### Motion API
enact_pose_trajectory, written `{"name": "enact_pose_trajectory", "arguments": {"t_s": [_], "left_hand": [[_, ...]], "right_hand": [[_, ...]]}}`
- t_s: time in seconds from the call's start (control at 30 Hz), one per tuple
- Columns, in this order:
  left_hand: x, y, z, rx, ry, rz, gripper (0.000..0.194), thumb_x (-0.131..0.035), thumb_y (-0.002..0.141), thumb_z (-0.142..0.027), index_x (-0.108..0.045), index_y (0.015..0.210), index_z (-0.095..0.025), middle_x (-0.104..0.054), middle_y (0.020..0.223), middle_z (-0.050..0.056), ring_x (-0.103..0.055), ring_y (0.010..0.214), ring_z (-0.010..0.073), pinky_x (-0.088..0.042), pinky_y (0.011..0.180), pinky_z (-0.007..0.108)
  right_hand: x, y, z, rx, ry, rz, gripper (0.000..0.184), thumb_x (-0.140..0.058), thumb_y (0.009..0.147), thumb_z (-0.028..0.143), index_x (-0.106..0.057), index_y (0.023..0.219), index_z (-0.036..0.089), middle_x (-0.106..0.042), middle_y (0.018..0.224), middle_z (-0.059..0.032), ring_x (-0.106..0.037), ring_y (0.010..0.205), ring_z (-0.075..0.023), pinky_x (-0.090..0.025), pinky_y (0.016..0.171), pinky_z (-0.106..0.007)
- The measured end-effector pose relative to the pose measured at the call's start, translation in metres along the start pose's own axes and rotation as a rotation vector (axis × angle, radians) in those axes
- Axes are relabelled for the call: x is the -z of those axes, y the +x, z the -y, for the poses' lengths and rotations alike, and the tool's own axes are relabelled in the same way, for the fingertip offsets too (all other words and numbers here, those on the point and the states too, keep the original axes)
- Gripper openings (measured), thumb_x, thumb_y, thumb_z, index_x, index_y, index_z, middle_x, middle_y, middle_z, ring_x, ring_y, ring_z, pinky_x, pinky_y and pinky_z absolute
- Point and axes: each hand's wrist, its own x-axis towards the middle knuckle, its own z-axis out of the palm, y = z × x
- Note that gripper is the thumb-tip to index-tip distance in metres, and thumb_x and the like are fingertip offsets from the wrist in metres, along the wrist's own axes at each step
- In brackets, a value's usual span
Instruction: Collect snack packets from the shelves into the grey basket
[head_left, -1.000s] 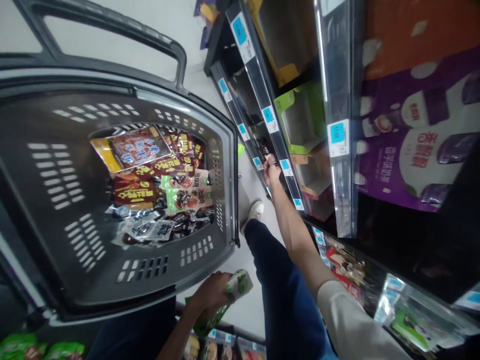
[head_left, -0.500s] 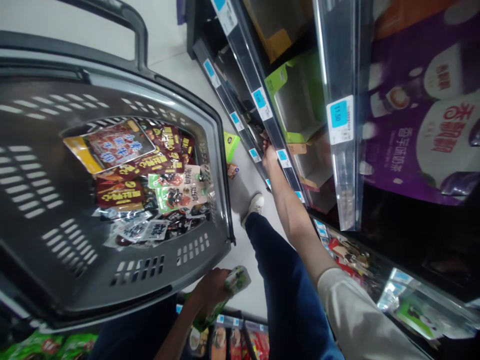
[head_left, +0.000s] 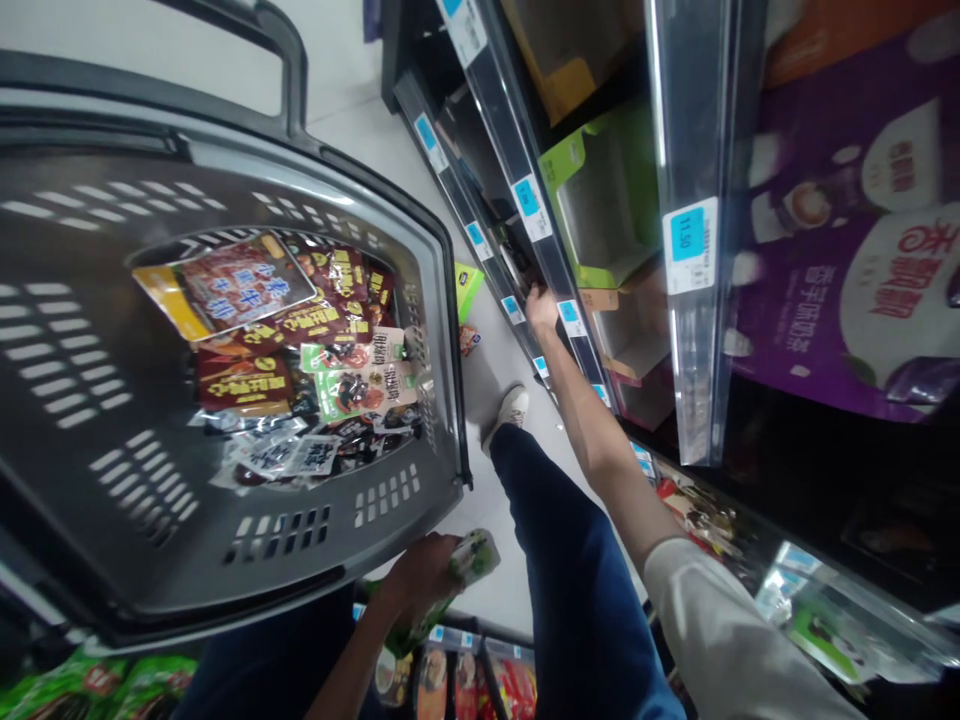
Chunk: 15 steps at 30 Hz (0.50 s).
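Observation:
My left hand [head_left: 426, 570], low in the view beside the shopping basket [head_left: 300, 590], is closed around a green and white snack packet [head_left: 474, 560]. To the right, my right hand [head_left: 541, 308] reaches into the dark gap between two low shelf edges. Its fingertips are mostly hidden there, so I cannot see whether they grip anything. Inside the grey basket lie several snack packs: a yellow-cornered pack [head_left: 232, 285], dark red packs [head_left: 244, 380], pale green and white packs [head_left: 364, 390] and small clear-and-white packs [head_left: 281, 450].
Shelf edges with blue price tags [head_left: 531, 205] run along the right. A green display box [head_left: 600, 210] and a purple carton [head_left: 862, 250] stand on the shelves. A lime-green packet [head_left: 467, 288] lies beyond the basket's rim. My white shoe [head_left: 511, 408] is on the floor.
My right hand has shifted slightly and its fingers sit a little differently at the shelf gap. The whole view has moved slightly. My left hand still holds the packet.

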Motion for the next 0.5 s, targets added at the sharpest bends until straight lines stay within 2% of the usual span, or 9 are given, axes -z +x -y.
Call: {"name": "enact_pose_trajectory", "arguments": {"t_s": [0.07, 0.13, 0.2, 0.27, 0.33, 0.4, 0.43, 0.5], "left_hand": [[0.003, -0.001, -0.003, 0.006, 0.014, 0.017, 0.031, -0.067, 0.072, -0.025, -0.070, 0.103, -0.020, -0.079, 0.110, 0.013, -0.073, 0.108, 0.0327, -0.051, 0.084, 0.034], [0.005, -0.002, -0.005, 0.018, 0.024, 0.047, 0.030, -0.066, 0.073, -0.023, -0.071, 0.102, -0.020, -0.079, 0.107, 0.012, -0.074, 0.107, 0.0326, -0.051, 0.084, 0.034], [0.004, -0.005, -0.006, 0.026, 0.039, 0.069, 0.028, -0.065, 0.074, -0.023, -0.071, 0.101, -0.020, -0.079, 0.107, 0.013, -0.074, 0.107, 0.0339, -0.052, 0.086, 0.036], [-0.001, -0.007, -0.004, 0.031, 0.074, 0.080, 0.026, -0.064, 0.075, -0.024, -0.072, 0.100, -0.020, -0.078, 0.110, 0.015, -0.072, 0.110, 0.0365, -0.052, 0.090, 0.039], [-0.007, -0.009, 0.003, 0.037, 0.101, 0.108, 0.026, -0.063, 0.077, -0.026, -0.073, 0.100, -0.021, -0.077, 0.112, 0.015, -0.071, 0.113, 0.0384, -0.052, 0.093, 0.042], [-0.011, -0.010, 0.012, 0.053, 0.079, 0.142, 0.024, -0.063, 0.079, -0.028, -0.073, 0.100, -0.022, -0.077, 0.112, 0.013, -0.070, 0.112, 0.0374, -0.051, 0.095, 0.043], [-0.012, -0.011, 0.015, 0.064, 0.049, 0.144, 0.024, -0.063, 0.080, -0.031, -0.072, 0.100, -0.022, -0.077, 0.112, 0.012, -0.069, 0.112, 0.0364, -0.051, 0.096, 0.043], [-0.010, -0.011, 0.019, 0.073, -0.058, 0.139, 0.026, -0.061, 0.082, -0.034, -0.072, 0.102, -0.022, -0.076, 0.112, 0.011, -0.066, 0.113, 0.0350, -0.050, 0.100, 0.044]], "right_hand": [[0.004, -0.012, 0.000, 0.080, -0.109, 0.054, 0.022, -0.057, 0.088, 0.009, -0.070, 0.103, 0.019, -0.068, 0.129, -0.0098, -0.051, 0.139, -0.0220, -0.032, 0.127, -0.043], [-0.001, -0.023, -0.005, 0.146, -0.225, 0.178, 0.025, -0.059, 0.084, 0.004, -0.071, 0.099, 0.020, -0.070, 0.123, -0.0087, -0.054, 0.135, -0.0229, -0.032, 0.127, -0.041], [-0.017, -0.032, -0.019, 0.192, -0.406, 0.333, 0.029, -0.062, 0.082, 0.003, -0.071, 0.104, 0.020, -0.070, 0.123, -0.0089, -0.054, 0.133, -0.0242, -0.033, 0.126, -0.041], [-0.043, -0.039, -0.042, 0.174, -0.575, 0.405, 0.039, -0.068, 0.082, 0.007, -0.068, 0.119, 0.020, -0.066, 0.134, -0.0102, -0.050, 0.137, -0.0261, -0.033, 0.125, -0.043], [-0.075, -0.045, -0.072, 0.083, -0.630, 0.366, 0.056, -0.076, 0.079, 0.014, -0.059, 0.132, 0.017, -0.058, 0.145, -0.0151, -0.046, 0.141, -0.0314, -0.033, 0.123, -0.052], [-0.105, -0.052, -0.106, -0.045, -0.511, 0.243, 0.062, -0.081, 0.075, 0.018, -0.056, 0.132, 0.015, -0.053, 0.148, -0.0204, -0.042, 0.143, -0.0370, -0.032, 0.122, -0.060], [-0.117, -0.056, -0.123, -0.102, -0.414, 0.185, 0.057, -0.081, 0.075, 0.018, -0.057, 0.127, 0.014, -0.054, 0.147, -0.0214, -0.040, 0.145, -0.0382, -0.031, 0.121, -0.060], [-0.132, -0.067, -0.152, -0.198, -0.198, 0.103, 0.037, -0.078, 0.078, 0.016, -0.061, 0.111, 0.016, -0.061, 0.136, -0.0185, -0.041, 0.145, -0.0361, -0.034, 0.121, -0.055]]}}
